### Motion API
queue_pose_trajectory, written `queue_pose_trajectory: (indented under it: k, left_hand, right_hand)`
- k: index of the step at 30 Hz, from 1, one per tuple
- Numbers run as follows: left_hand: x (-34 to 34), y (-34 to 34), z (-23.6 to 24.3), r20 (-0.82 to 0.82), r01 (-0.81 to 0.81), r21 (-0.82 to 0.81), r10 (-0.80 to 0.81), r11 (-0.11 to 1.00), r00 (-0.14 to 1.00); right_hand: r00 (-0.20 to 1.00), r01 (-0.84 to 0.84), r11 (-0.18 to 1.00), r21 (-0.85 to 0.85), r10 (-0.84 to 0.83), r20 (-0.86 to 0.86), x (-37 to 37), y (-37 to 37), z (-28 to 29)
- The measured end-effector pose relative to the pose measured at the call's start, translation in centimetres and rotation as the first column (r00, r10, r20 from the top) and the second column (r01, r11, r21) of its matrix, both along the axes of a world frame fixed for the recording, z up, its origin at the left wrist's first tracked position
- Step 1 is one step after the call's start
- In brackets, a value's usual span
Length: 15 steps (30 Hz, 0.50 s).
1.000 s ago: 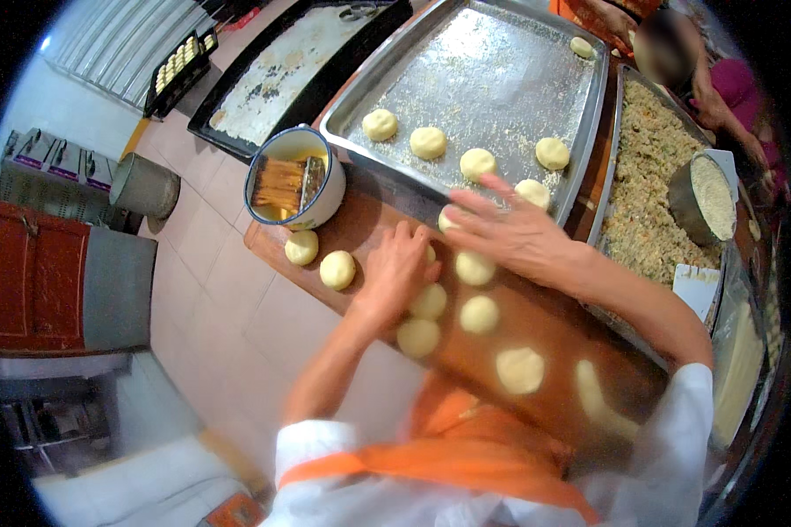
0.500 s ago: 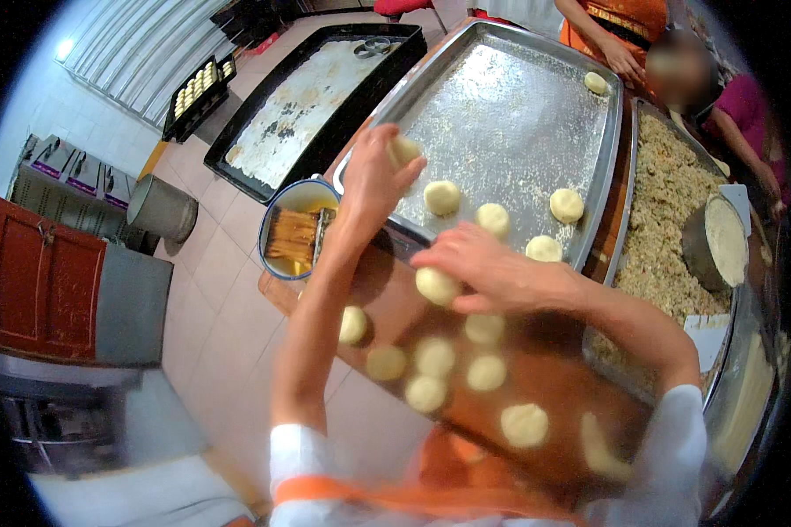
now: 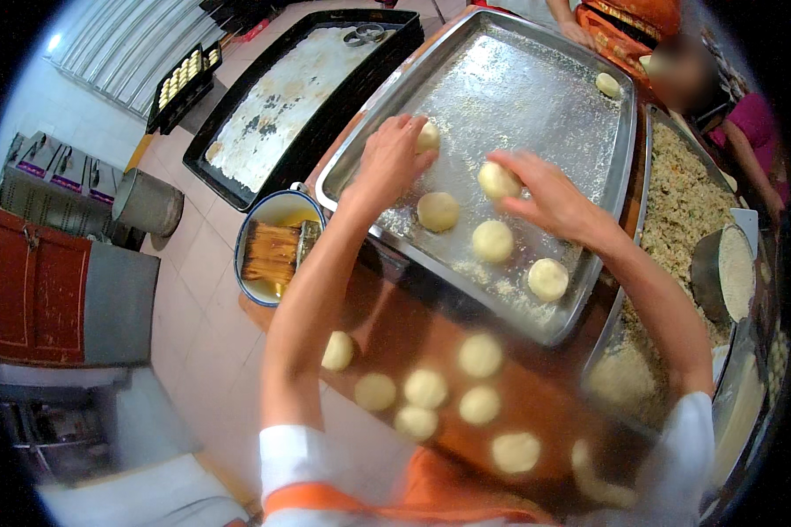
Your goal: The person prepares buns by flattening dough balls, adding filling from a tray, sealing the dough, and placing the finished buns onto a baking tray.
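My left hand [image 3: 394, 160] is over the left part of a floured metal tray [image 3: 554, 327]. Its fingers and thumb close round a pale dough ball [image 3: 428, 136], partly hidden by them. To the right, my right hand [image 3: 549, 195] grips another dough ball [image 3: 498, 181] between thumb and fingers, at or just over the tray. Nearer me on the tray lie a flattened dough ball [image 3: 438, 212], a rounder dough ball [image 3: 493, 241] and a dough ball with a creased top [image 3: 547, 279]. A single dough ball [image 3: 607, 85] sits in the far right corner.
Several dough balls [image 3: 425, 388] and a curved dough strip [image 3: 599, 479] lie on the wooden table [image 3: 448, 448]. Left of the tray stand an enamel basin [image 3: 259, 294] with a brush [image 3: 271, 253] and a black baking pan [image 3: 281, 110]. Crumbly filling [image 3: 681, 202] fills a right-hand tray; co-workers stand beyond.
My right hand has moved from the wooden table up over the tray, carrying a dough ball. My left hand stays at the tray's left side with its ball. The view has shifted slightly.
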<state>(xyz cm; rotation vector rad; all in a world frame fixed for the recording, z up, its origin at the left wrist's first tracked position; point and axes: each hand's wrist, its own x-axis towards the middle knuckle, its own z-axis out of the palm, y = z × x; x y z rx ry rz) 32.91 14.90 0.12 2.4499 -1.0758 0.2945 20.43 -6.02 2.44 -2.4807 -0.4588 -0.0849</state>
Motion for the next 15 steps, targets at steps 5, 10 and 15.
queue_pose_trajectory:
  k: [5,10,15]
  left_hand:
    - [-9.6,6.4,2.6,0.015,0.039,-0.126,-0.037,0.991,0.999]
    - [-18.2,13.0,1.9,-0.132,0.002,0.006,-0.002,1.000,0.991]
    - [-22.8,16.9,0.0,-0.205,-0.189,0.152,0.218,0.970,0.954]
  right_hand:
    - [0.990,0.099,0.986,-0.132,-0.085,0.111,5.3,1.8,-3.5]
    - [0.973,0.144,0.986,-0.087,-0.126,0.192,4.9,0.5,-3.8]
    - [0.997,0.018,0.998,0.057,-0.022,0.073,-1.8,3.5,1.6]
